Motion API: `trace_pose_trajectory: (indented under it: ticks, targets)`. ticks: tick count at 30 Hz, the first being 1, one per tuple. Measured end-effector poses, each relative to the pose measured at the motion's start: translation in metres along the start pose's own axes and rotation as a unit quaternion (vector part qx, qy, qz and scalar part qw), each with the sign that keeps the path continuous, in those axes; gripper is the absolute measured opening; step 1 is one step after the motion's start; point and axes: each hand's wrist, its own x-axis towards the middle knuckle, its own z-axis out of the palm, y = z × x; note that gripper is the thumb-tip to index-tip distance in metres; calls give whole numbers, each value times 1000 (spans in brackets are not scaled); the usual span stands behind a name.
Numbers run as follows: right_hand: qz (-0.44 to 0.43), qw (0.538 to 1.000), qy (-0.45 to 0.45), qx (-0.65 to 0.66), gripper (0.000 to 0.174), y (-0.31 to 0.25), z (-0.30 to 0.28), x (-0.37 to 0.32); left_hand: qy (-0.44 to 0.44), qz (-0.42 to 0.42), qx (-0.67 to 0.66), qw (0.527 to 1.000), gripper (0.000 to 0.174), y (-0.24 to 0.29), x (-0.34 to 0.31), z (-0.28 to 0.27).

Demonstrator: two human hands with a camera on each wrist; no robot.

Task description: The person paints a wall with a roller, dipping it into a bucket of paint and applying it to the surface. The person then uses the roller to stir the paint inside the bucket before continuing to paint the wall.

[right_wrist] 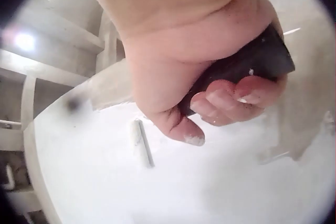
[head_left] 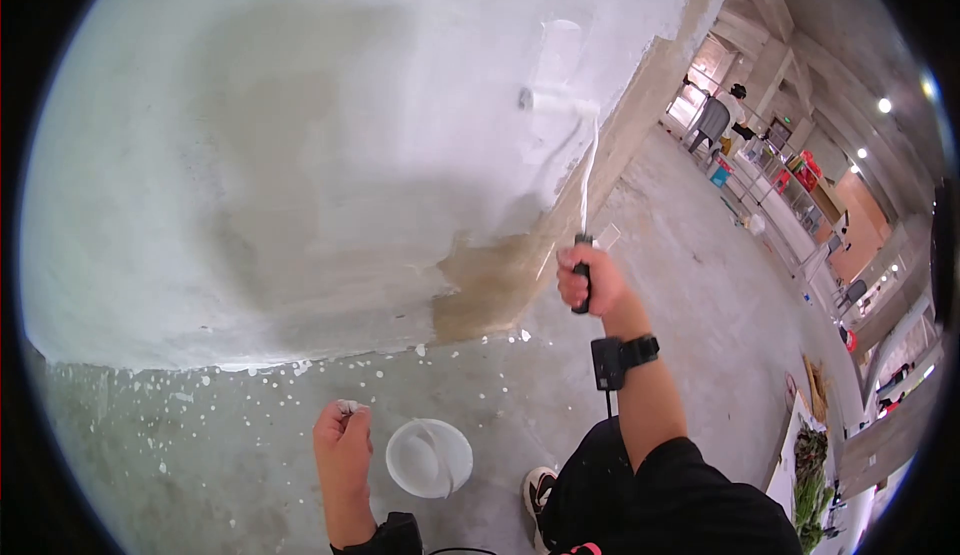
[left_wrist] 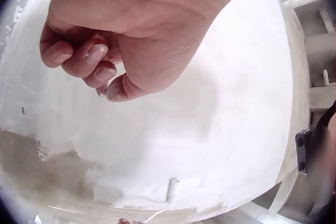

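My right hand [head_left: 592, 280] grips the black handle [right_wrist: 247, 61] of a paint roller, fingers wrapped round it and thumb along it. From the handle a white rod [head_left: 590, 185] runs up to the white roller head [head_left: 560, 102], which lies against the wall [head_left: 330, 135] near its right edge. White paint marks that thumb. My left hand [head_left: 343, 440] hangs idle in front of the wall, beside a white bucket [head_left: 428, 458] on the floor. Its fingers [left_wrist: 86, 58] are loosely curled with white smears on the tips, and nothing shows in them.
A bare brown patch [head_left: 490, 280] shows low on the wall near the corner. White drops spatter the grey floor [head_left: 240, 425] along its base. My shoe [head_left: 540, 495] stands right of the bucket. Farther right are a person [head_left: 733, 110], railings and green plants [head_left: 812, 480].
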Motion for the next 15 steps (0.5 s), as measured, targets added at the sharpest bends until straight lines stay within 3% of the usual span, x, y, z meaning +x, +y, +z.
trace_pose_trajectory:
  ticks: [3, 6, 15]
  targets:
    - [30, 1000, 2, 10, 22, 33, -12, -5, 9, 8, -5, 1000, 10, 6, -6, 0]
    - [44, 999, 18, 0, 22, 32, -16, -7, 12, 15, -5, 1000, 10, 9, -7, -4]
    - [-58, 997, -33, -32, 19, -108, 46, -17, -5, 19, -35, 999, 9, 2, 0, -6]
